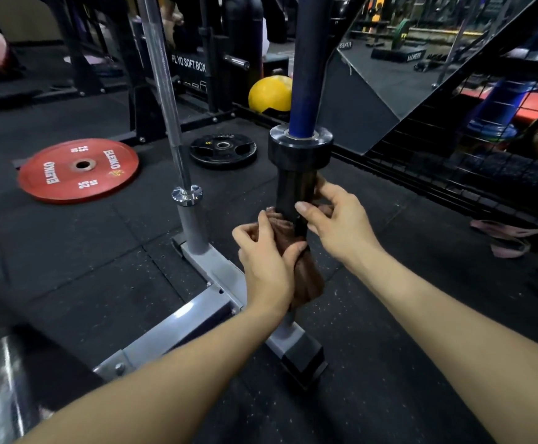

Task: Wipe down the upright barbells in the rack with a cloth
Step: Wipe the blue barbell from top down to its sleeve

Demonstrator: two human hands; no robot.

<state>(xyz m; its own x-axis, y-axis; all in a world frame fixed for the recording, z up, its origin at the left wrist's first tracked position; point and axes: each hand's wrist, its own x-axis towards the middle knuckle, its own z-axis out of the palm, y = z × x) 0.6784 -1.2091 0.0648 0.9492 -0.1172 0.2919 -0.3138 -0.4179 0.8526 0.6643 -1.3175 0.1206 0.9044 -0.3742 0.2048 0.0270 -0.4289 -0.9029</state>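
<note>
Black speckled rubber floor [373, 331]; red plate [78, 170] lying flat (black plate [223, 150] beyond); yellow ball [271, 93]; wire mesh [472, 149] right.

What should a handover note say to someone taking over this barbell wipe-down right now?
Left hand: grips the brown cloth against the lower sleeve of the blue barbell.
Right hand: holds that black sleeve just above the cloth.
Both bars stand upright in the grey rack.
Done: cannot tell beyond this sleeve being worked.
Left: finish this sleeve, then check the silver barbell beside it.
</note>
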